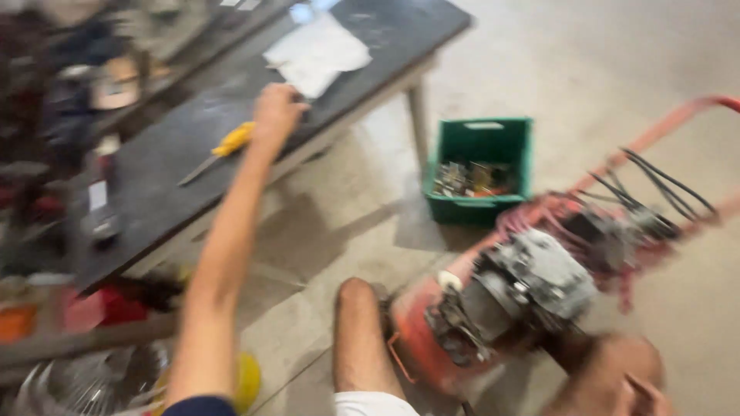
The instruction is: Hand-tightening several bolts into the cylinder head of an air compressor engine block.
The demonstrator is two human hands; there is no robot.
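The left hand (276, 112) reaches onto the dark workbench (154, 192), beside a yellow-handled screwdriver (223, 146) and white paper (316, 52).

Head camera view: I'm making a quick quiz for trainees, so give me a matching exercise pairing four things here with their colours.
Things:
1. screwdriver handle
2. crate on the floor
3. workbench top
4. machine body by the knee

Colours:
a. green
b. red-orange
c. yellow
d. black

Pairs: 1-c, 2-a, 3-d, 4-b

The left hand reaches over the workbench top, beside the screwdriver handle.
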